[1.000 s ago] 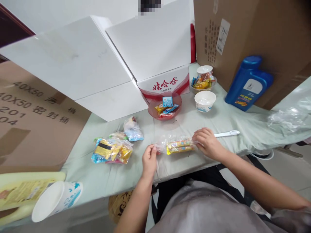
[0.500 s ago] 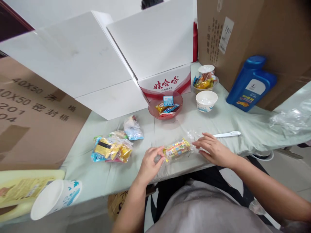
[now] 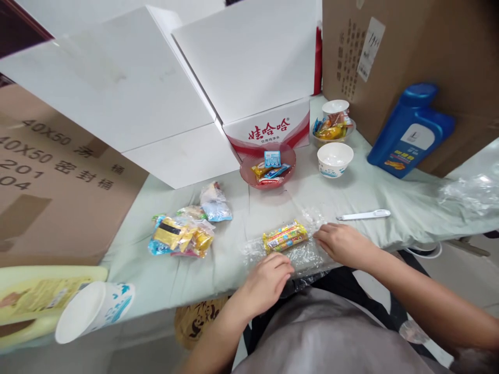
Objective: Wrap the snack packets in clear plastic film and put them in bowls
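Observation:
A clear plastic bag point(image 3: 307, 255) lies flat at the front edge of the table, with a yellow snack packet point(image 3: 285, 236) inside near its far side. My left hand point(image 3: 268, 283) rests on the bag's near left part, fingers curled down onto the plastic. My right hand point(image 3: 343, 244) sits at the bag's right edge, just right of the packet, fingers bent and pressed on the plastic.
A pile of snack bags point(image 3: 181, 237) and a smaller bag point(image 3: 215, 203) lie to the left. Behind are a red bowl point(image 3: 249, 179), a white paper bowl point(image 3: 335, 158), a glass bowl of snacks point(image 3: 330, 131), a blue jug point(image 3: 411, 132), a white utensil point(image 3: 364, 214), a white carton point(image 3: 265, 132), and a paper cup point(image 3: 93, 311).
The bag was held up and stretched between both hands; now it lies flat. My left hand moved right and toward me onto its near edge. My right hand stayed by its right end.

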The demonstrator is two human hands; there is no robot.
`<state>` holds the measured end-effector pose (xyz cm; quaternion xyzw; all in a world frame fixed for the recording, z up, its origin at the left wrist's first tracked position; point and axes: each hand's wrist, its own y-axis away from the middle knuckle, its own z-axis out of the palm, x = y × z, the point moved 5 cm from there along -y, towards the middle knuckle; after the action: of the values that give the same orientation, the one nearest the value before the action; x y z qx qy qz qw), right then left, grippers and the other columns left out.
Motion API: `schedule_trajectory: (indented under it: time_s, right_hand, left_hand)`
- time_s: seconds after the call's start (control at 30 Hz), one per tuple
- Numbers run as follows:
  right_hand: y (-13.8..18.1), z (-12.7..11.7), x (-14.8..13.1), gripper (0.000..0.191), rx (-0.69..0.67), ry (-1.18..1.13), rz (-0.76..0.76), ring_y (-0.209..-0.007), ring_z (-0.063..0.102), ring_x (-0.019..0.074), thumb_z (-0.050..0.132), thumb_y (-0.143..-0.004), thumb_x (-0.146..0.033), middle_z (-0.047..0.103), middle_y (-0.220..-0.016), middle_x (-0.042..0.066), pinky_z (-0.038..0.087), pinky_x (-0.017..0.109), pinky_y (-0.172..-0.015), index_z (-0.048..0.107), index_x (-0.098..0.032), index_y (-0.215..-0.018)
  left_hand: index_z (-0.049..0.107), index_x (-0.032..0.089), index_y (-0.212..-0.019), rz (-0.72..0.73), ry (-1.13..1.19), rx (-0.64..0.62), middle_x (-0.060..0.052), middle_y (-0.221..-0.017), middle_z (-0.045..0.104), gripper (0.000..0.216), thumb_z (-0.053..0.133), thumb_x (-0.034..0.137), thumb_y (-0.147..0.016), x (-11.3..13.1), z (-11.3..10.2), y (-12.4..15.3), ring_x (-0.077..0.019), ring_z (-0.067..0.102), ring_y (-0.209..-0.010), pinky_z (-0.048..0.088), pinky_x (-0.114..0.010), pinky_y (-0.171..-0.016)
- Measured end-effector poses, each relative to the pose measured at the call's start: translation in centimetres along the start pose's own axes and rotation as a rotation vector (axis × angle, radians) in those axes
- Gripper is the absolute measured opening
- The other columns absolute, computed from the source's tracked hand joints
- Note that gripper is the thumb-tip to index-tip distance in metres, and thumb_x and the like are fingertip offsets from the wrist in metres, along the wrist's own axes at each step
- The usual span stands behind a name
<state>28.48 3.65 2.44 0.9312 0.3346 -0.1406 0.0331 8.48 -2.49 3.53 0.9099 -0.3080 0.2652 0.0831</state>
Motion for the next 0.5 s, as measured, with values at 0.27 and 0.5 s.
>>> schedule_trajectory:
  time_s: [0.27, 0.5]
  right_hand:
    - [-4.5, 2.2, 0.6, 0.047, 0.277, -0.129, -0.025, -0.128, 0.05, 0.0245, 0.035, -0.096, -0.02, 0.054, -0.139, 0.014, 0.044, 0.044, -0.106, 0.044, -0.013, -0.142]
    - [-4.8, 5.0, 1.1, 0.065, 0.224, -0.012, 0.044, -0.142, 0.03, 0.0335, 0.046, -0.095, -0.048, 0.034, -0.154, 0.019, 0.033, 0.05, -0.111, 0.037, -0.01, -0.148]
  left_hand:
    - [0.046, 0.023, -0.138, -0.225, -0.387, 0.092, -0.012, -0.144, 0.046, 0.063, 0.071, 0.031, -0.08, -3.8, 0.6, -3.8, -0.0358, 0.037, -0.137, 0.035, -0.054, -0.11]
    - [0.058, 0.018, -0.123, -0.354, -0.422, 0.046, -0.011, -0.119, 0.063, 0.053, 0.072, 0.041, -0.077, -6.7, -1.8, -5.1, -0.0304, 0.055, -0.116, 0.041, -0.045, -0.101]
